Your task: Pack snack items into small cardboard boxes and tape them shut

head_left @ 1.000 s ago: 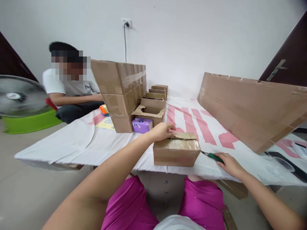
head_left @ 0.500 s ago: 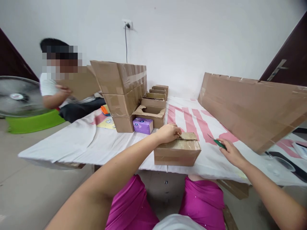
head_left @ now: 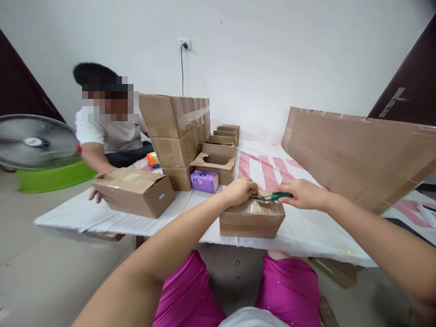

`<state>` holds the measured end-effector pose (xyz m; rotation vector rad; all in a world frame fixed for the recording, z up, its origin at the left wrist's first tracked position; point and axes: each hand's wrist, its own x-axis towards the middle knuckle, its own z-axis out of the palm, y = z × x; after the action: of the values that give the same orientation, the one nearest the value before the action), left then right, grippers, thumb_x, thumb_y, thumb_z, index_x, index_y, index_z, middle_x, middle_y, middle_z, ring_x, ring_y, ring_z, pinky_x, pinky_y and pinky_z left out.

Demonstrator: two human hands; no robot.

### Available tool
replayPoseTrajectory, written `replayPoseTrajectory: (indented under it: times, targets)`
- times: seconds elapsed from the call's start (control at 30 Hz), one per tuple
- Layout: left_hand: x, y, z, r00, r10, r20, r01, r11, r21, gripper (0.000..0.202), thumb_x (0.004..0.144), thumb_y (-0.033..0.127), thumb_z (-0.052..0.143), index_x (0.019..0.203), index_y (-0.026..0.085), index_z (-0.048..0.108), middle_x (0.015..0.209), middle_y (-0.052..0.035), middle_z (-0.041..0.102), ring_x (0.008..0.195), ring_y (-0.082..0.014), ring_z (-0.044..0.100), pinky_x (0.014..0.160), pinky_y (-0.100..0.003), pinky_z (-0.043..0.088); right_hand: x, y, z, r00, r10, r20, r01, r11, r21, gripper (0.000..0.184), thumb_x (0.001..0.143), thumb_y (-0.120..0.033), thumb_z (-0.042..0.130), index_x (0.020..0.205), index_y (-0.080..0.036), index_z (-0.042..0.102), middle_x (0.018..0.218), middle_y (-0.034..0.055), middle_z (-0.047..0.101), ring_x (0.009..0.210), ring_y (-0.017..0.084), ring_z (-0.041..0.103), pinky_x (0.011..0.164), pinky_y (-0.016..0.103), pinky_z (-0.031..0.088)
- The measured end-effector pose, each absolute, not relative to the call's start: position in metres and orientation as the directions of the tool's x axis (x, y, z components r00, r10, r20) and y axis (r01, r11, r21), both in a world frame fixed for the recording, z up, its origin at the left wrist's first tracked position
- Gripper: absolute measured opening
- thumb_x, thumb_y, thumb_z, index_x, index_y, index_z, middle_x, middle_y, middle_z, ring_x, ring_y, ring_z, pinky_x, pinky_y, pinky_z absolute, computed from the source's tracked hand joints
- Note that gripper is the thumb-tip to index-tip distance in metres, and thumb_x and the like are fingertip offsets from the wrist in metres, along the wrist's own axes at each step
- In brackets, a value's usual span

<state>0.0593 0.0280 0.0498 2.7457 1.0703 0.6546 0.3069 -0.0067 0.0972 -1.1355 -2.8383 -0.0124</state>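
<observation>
Near the left corner of the white-covered desk, a co-worker's hand touched the left end of a taped carton, with stacked boxes, a purple pack and a row of open boxes farther back and to its right. By the middle of the front edge sat a small box, the left hand curled shut on its torn top flap, while the right hand clamped a green-handled knife whose blade lay at that flap. Farther right, a large cardboard panel stood toward the desk's right edge.
</observation>
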Motion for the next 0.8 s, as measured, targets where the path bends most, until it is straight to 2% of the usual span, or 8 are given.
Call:
replayPoseTrajectory:
  times: [0.1, 0.27, 0.33, 0.5, 0.63, 0.8]
  targets:
    - [0.059, 0.027, 0.05, 0.654, 0.67, 0.352, 0.618, -0.741, 0.264, 0.022, 0.085, 0.011, 0.051, 0.089, 0.018, 0.071, 0.091, -0.005, 0.07, 0.093, -0.0197, 0.062, 0.084, -0.027, 0.047, 0.303, 0.012, 0.104, -0.76, 0.65, 0.006, 0.648, 0.758, -0.076, 0.038, 0.089, -0.044, 0.051, 0.118, -0.025, 0.066, 0.1, 0.0059, 0.069, 0.088, 0.02, 0.062, 0.076, 0.031, 0.045]
    - [0.058, 0.028, 0.048, 0.653, 0.666, 0.361, 0.611, -0.745, 0.268, 0.021, 0.084, 0.01, 0.051, 0.087, 0.018, 0.07, 0.09, -0.0045, 0.07, 0.09, -0.0191, 0.062, 0.082, -0.027, 0.047, 0.303, 0.036, 0.106, -0.783, 0.618, -0.074, 0.609, 0.735, -0.298, 0.041, 0.084, -0.048, 0.058, 0.117, -0.024, 0.067, 0.107, 0.0046, 0.071, 0.094, 0.019, 0.063, 0.081, 0.029, 0.046]
    - [0.058, 0.029, 0.046, 0.658, 0.66, 0.362, 0.604, -0.75, 0.27, 0.02, 0.083, 0.01, 0.051, 0.087, 0.018, 0.07, 0.089, -0.0047, 0.07, 0.089, -0.0194, 0.061, 0.081, -0.028, 0.046, 0.303, 0.041, 0.106, -0.772, 0.629, -0.093, 0.616, 0.705, -0.352, 0.043, 0.082, -0.048, 0.06, 0.115, -0.022, 0.068, 0.108, 0.005, 0.071, 0.096, 0.02, 0.063, 0.083, 0.029, 0.046]
    - [0.058, 0.034, 0.04, 0.667, 0.636, 0.387, 0.58, -0.77, 0.267, 0.022, 0.083, 0.01, 0.049, 0.086, 0.018, 0.069, 0.088, -0.0046, 0.069, 0.09, -0.0194, 0.06, 0.083, -0.029, 0.046, 0.304, 0.051, 0.103, -0.746, 0.658, -0.104, 0.638, 0.66, -0.397, 0.049, 0.076, -0.052, 0.065, 0.114, -0.021, 0.07, 0.109, 0.0065, 0.07, 0.098, 0.021, 0.063, 0.086, 0.031, 0.046]
    - [0.059, 0.034, 0.036, 0.675, 0.634, 0.377, 0.576, -0.772, 0.268, 0.023, 0.081, 0.007, 0.049, 0.084, 0.018, 0.069, 0.086, -0.0042, 0.069, 0.088, -0.0189, 0.06, 0.081, -0.028, 0.046, 0.308, 0.057, 0.096, -0.736, 0.655, -0.169, 0.643, 0.6, -0.475, 0.053, 0.074, -0.056, 0.066, 0.112, -0.019, 0.071, 0.107, 0.0074, 0.071, 0.097, 0.021, 0.064, 0.085, 0.031, 0.047]
    - [0.06, 0.035, 0.036, 0.684, 0.629, 0.369, 0.556, -0.777, 0.293, 0.022, 0.079, 0.005, 0.05, 0.081, 0.017, 0.069, 0.085, -0.0043, 0.069, 0.086, -0.0187, 0.06, 0.081, -0.028, 0.046, 0.3, 0.059, 0.095, -0.752, 0.635, -0.178, 0.625, 0.599, -0.5, 0.053, 0.07, -0.053, 0.071, 0.11, -0.018, 0.072, 0.108, 0.0076, 0.072, 0.098, 0.021, 0.064, 0.087, 0.029, 0.047]
